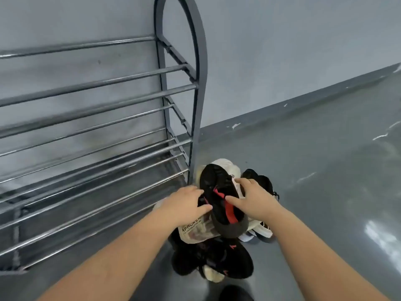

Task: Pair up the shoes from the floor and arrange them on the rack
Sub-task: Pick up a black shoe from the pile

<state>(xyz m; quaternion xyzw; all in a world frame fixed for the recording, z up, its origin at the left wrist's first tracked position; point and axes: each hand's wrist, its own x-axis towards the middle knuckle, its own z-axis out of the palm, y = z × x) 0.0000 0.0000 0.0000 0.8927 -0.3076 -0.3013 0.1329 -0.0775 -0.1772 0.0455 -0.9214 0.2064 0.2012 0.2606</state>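
Left hand (186, 203): bare, no glove or ring | Right hand (253, 197): bare | Forearms: bare, unsleeved

The tall grey shoe rack (196, 88) is showing a matt, plastic-looking arched side frame, while its round crossbars (91, 83) are gleaming like polished metal, smooth and reflective. The grey floor (325, 170) is looking glossy and smooth, catching pale glare, with small white chips in its coating. The grey wall (282, 51) is appearing flat and matt. The black shoe with a red stripe (223, 200) is showing a dull, textured sole. The cream tote bag with printed lettering (195, 229) is looking like soft, matt cloth.
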